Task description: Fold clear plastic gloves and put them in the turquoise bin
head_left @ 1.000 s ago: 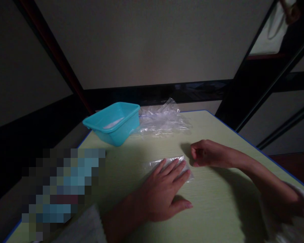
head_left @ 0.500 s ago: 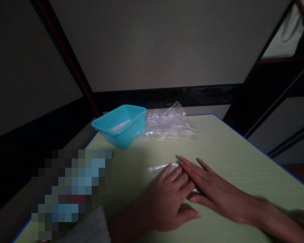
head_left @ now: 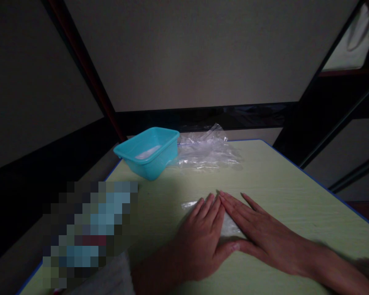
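A small clear plastic bag (head_left: pixel 230 224) lies flat on the table, mostly covered by my hands. My left hand (head_left: pixel 203 241) rests palm down over its left part, fingers stretched out. On its right side lies my right hand (head_left: pixel 255 229), also flat, with the fingers extended. The index fingertips touch at the top, and the thumb tips meet at the bottom. Between the hands, a wrinkled piece of the plastic shows; another strip sticks out beyond my left fingers. Whether anything is inside it, I cannot tell.
A turquoise plastic basin (head_left: pixel 153 162) with something white inside stands at the back left. Beside it lies a heap of crumpled clear plastic bags (head_left: pixel 206 151). A pixelated area covers the left of the pale green table (head_left: pixel 283 180), which has a blue edge. A wall rises behind.
My left hand has straightened its fingers and flattened onto the plastic. Its thumb has come up to touch my right thumb, and more plastic shows between the hands.
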A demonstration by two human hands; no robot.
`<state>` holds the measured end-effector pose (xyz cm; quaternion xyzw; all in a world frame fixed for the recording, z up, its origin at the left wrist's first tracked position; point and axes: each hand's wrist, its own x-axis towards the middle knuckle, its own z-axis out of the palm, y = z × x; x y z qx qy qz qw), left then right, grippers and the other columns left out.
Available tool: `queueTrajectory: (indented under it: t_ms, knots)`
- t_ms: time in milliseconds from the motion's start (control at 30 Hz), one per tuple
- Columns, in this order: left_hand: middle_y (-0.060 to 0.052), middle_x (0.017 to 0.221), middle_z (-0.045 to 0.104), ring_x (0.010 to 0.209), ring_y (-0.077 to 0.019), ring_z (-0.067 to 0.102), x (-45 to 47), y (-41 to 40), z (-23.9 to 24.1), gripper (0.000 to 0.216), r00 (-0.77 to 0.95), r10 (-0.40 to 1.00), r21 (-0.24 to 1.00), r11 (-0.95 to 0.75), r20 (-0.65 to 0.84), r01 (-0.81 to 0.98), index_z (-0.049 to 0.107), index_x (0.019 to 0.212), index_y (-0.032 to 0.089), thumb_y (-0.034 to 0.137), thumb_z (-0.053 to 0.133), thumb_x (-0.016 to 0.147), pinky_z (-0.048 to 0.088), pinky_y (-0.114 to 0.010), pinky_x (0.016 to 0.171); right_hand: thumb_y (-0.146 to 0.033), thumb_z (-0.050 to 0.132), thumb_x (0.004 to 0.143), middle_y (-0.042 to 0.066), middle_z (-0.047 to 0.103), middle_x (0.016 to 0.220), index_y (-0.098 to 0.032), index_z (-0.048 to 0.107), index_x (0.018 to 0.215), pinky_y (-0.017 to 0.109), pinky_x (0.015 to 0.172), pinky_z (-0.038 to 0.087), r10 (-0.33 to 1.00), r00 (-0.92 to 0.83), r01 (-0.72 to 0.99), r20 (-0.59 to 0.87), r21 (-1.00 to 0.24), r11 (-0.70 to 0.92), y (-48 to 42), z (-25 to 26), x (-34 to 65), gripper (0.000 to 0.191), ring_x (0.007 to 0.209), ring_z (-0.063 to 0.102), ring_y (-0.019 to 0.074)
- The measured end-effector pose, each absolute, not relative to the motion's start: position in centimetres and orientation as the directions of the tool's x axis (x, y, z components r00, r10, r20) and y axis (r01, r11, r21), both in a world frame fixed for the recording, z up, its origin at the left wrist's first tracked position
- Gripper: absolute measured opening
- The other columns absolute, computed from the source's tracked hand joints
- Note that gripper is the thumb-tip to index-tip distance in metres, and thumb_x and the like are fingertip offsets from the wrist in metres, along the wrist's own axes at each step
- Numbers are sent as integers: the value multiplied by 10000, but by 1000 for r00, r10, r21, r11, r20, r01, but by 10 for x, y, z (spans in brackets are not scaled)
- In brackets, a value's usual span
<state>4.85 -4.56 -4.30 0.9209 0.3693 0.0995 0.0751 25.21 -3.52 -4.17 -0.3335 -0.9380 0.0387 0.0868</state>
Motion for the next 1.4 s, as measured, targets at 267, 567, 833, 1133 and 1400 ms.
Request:
queueTrajectory:
  t_ms: [267,567,833,1133,1400]
  knots:
    - [-166,1465,171,1355,-290,113,35,-44,-40,658,675,733,167,-678,80,716,243,1375,35,471,349,894,217,-457,1094,-498,352,895,176,153,1465,-155,-65,1424,573,1041,223,636,-766,627,93,-107,772,-34,-39,251,756,1339,172,280]
    - [-180,1461,173,1352,-285,132,18,-45,-35,633,625,780,146,-621,18,770,249,1369,29,405,400,883,244,-469,1079,-499,367,892,168,187,1464,-159,-42,1428,552,1052,221,636,-763,624,115,-121,772,-34,-41,253,756,1337,195,275]
    - [-191,1450,187,1342,-288,168,5,-48,-37,626,551,834,97,-549,10,830,258,1367,26,394,393,879,261,-478,1065,-498,367,892,173,196,1463,-161,-25,1430,544,1048,231,640,-757,628,131,-124,769,-34,-43,253,747,1331,222,280]
    - [-198,1437,194,1330,-307,198,-1,-52,-41,629,502,865,23,-502,24,864,270,1358,1,432,296,900,277,-537,1037,-508,357,891,167,184,1466,-164,-7,1431,551,1052,215,655,-749,642,100,-135,755,-34,-42,253,736,1335,207,276]
    - [-194,1437,195,1332,-304,191,0,-53,-41,654,439,898,-3,-439,6,899,259,1364,-1,457,276,898,253,-534,1051,-507,366,889,149,186,1469,-188,-10,1431,542,1061,203,666,-741,651,87,-154,744,-34,-42,252,733,1335,205,274]
